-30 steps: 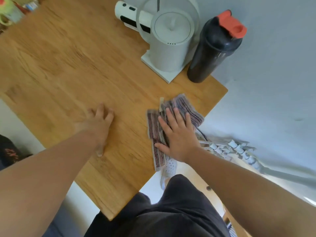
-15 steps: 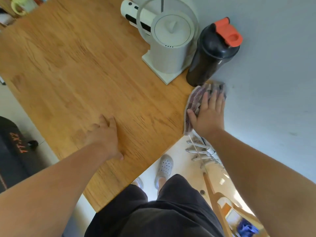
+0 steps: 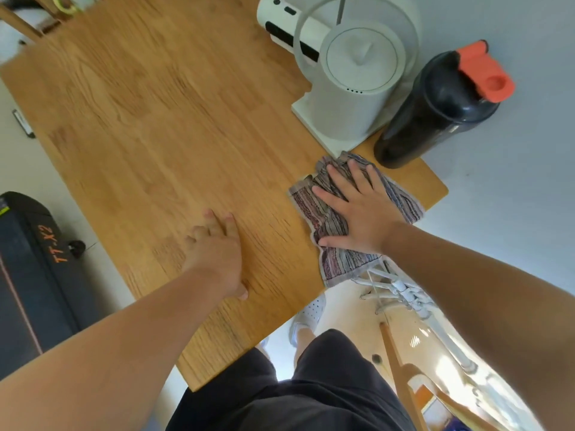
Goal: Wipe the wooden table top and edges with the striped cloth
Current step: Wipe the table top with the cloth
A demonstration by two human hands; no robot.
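Note:
The striped cloth [image 3: 334, 223] lies flat near the right end of the wooden table [image 3: 161, 126], its lower corner hanging over the near edge. My right hand [image 3: 357, 209] presses on the cloth, palm down, fingers spread and pointing to the white kettle. My left hand [image 3: 217, 253] rests flat on the bare wood to the left of the cloth, holding nothing.
A white kettle on its base [image 3: 351, 85] and a black bottle with an orange lid [image 3: 435, 110] stand just beyond the cloth. A white cylinder [image 3: 286, 24] lies behind the kettle. A black case [image 3: 34, 275] is on the floor left, a drying rack [image 3: 401, 290] below right.
My right hand slid the cloth from the far right corner by the bottle back toward me and left, onto the table in front of the kettle. My left hand stayed planted.

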